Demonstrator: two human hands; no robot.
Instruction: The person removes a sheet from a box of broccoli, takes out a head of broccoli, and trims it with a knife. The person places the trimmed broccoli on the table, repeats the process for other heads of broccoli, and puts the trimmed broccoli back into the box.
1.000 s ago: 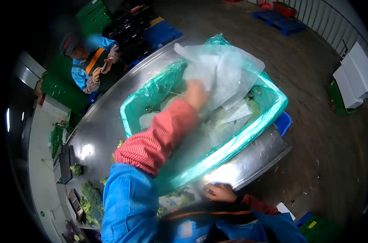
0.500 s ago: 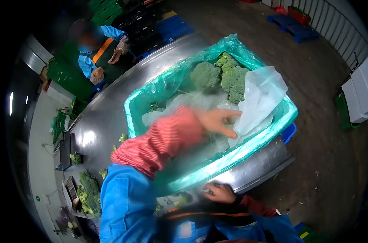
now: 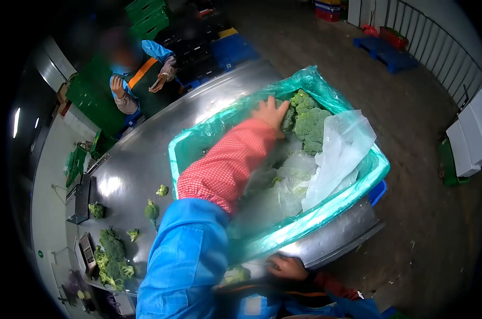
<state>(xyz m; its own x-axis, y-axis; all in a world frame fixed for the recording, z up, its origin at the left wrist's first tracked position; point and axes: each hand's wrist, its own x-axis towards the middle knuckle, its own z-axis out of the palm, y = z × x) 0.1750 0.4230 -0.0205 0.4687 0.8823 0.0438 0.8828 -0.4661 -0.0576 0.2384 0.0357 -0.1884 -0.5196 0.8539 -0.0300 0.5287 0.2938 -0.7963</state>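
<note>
My left hand (image 3: pixel 271 114), in a pink checked cuff and blue sleeve, reaches into a crate lined with green plastic film (image 3: pixel 304 212). Its fingers are spread over a broccoli head that they partly cover. More broccoli heads (image 3: pixel 312 127) sit to the right of the hand. A translucent white sheet (image 3: pixel 344 151) is folded up against the crate's right side, and more sheet lies over the contents below my forearm. My right hand (image 3: pixel 288 267) is at the table's near edge, below the crate, with fingers curled; whatever they hold is hidden.
Loose broccoli pieces (image 3: pixel 112 255) and a scale (image 3: pixel 87 252) lie on the metal table (image 3: pixel 129 175) at left. Across it stands a co-worker (image 3: pixel 150 80) with both hands raised. Blue pallets (image 3: pixel 387 53) and a white box (image 3: pixel 469 133) stand on the floor at right.
My left hand has moved from the white sheet up and left onto the broccoli. My right hand stays low at the table edge. The co-worker's hand has risen.
</note>
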